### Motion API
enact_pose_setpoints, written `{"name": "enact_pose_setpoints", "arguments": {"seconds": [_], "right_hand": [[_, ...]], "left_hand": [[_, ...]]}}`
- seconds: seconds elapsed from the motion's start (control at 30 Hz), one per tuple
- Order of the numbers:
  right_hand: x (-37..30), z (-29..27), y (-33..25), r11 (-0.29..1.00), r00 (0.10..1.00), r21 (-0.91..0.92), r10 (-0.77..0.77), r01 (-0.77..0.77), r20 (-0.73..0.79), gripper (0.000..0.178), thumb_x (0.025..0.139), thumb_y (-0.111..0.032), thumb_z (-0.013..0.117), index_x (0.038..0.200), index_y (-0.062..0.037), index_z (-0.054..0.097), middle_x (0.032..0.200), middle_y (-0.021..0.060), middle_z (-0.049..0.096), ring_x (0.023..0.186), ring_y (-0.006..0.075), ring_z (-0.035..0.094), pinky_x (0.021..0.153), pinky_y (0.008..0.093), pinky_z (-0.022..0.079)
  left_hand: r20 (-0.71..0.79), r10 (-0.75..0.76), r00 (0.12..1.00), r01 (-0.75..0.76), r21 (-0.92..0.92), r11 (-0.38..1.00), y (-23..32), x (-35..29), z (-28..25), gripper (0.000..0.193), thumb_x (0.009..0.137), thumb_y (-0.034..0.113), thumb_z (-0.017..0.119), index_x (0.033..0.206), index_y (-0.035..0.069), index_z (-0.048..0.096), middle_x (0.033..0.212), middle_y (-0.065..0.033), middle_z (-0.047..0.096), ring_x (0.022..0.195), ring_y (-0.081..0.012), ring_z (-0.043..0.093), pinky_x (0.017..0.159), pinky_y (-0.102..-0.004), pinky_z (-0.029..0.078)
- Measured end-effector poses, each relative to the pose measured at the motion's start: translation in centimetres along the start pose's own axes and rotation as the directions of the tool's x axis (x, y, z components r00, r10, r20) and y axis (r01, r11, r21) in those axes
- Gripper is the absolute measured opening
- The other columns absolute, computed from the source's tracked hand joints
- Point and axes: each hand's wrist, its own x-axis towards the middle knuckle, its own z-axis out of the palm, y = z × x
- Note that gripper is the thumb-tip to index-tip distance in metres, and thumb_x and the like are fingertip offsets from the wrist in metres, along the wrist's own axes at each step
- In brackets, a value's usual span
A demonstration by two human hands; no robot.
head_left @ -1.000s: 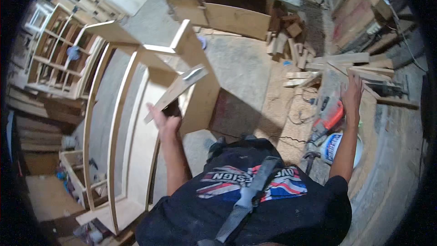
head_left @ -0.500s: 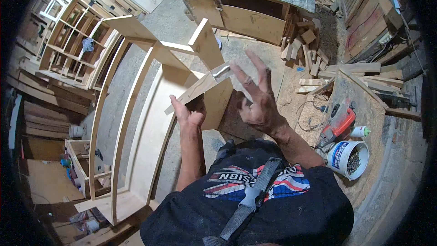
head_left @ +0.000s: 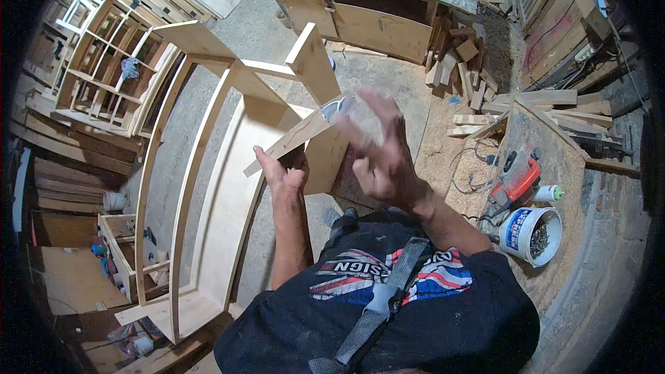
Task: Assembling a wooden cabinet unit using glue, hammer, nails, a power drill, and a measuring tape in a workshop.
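Note:
My left hand (head_left: 285, 179) grips a short flat piece of wood (head_left: 294, 140) from below, its thumb along the near end. Pale, shiny smeared stuff (head_left: 337, 107) covers the far end of the piece; I cannot make out what it is. Beside that end is my right hand (head_left: 388, 159), blurred by motion, with fingers stretched out and apart and nothing visible in them. Whether its fingertips touch the pale end is unclear. Behind and left of both hands stands a pale wooden frame (head_left: 225, 228) with long rails and upright end boards.
On the right, a red power tool (head_left: 516, 180), a bottle with a green cap (head_left: 548, 193) and a white bucket of small metal pieces (head_left: 516, 233) stand on a sawdust-covered board. Offcuts (head_left: 465, 69) pile up beyond, beside a workbench (head_left: 381, 31). Another wooden frame (head_left: 104, 73) is far left.
My right hand has shifted slightly left and toward me, its fingers now more blurred. The wood in my left hand has moved a little left.

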Motion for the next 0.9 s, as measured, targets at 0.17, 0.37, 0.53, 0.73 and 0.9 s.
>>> {"name": "enact_pose_setpoints", "arguments": {"seconds": [0.17,0.37,0.53,0.73,0.9], "right_hand": [[0.5,0.2,0.1,1.000,1.000,-0.010,0.000,0.000,-0.012,0.075,0.068,-0.001,0.059,0.141,-0.0162,0.054,0.150,0.0248,0.034,0.139,0.0438,0.034,0.117,0.0548,0.021],[0.3,1.0,1.2,0.991,0.998,-0.135,-0.015,0.007,-0.057,0.077,0.069,-0.008,0.064,0.144,-0.0189,0.052,0.150,0.0254,0.034,0.139,0.0436,0.033,0.116,0.0577,0.019],[-1.5,0.8,1.2,0.981,0.999,-0.193,-0.002,0.010,0.040,0.070,0.072,-0.009,0.063,0.141,-0.0200,0.055,0.148,0.0248,0.038,0.139,0.0430,0.035,0.116,0.0590,0.018],[-1.8,-0.7,3.1,1.000,0.978,0.024,-0.004,0.009,-0.207,0.043,0.080,-0.009,0.050,0.122,-0.0045,0.063,0.134,0.0254,0.050,0.124,0.0397,0.050,0.106,0.0511,0.040],[0.5,-2.4,4.2,0.998,0.966,-0.053,0.019,-0.034,-0.257,0.044,0.082,-0.003,0.049,0.124,-0.0034,0.061,0.132,0.0219,0.053,0.124,0.0376,0.050,0.109,0.0477,0.036]], "left_hand": [[0.040,-0.018,0.999,0.018,-0.009,1.000,0.2,0.2,0.1,0.083,0.097,0.068,0.034,0.129,-0.007,0.053,0.112,-0.0221,0.066,0.093,-0.0327,0.070,0.081,-0.0407,0.062],[-0.042,0.013,0.999,-0.012,0.034,0.999,-0.4,-0.9,1.8,0.081,0.097,0.072,0.029,0.121,-0.001,0.056,0.094,-0.0125,0.067,0.071,-0.0219,0.067,0.059,-0.0289,0.059],[-0.083,0.050,0.995,-0.047,0.031,0.998,0.2,-1.0,2.0,0.080,0.097,0.072,0.030,0.119,0.000,0.057,0.096,-0.0119,0.067,0.071,-0.0217,0.065,0.059,-0.0287,0.058],[0.116,0.313,0.943,-0.328,0.156,0.932,0.8,0.5,1.2,0.063,0.098,0.062,0.044,0.113,0.003,0.060,0.096,-0.0083,0.067,0.083,-0.0195,0.063,0.071,-0.0343,0.052],[0.311,0.642,0.701,-0.687,0.535,0.491,1.9,0.6,0.7,0.030,0.091,0.030,0.064,0.097,0.001,0.061,0.082,-0.0033,0.063,0.067,-0.0172,0.058,0.061,-0.0331,0.047]]}}
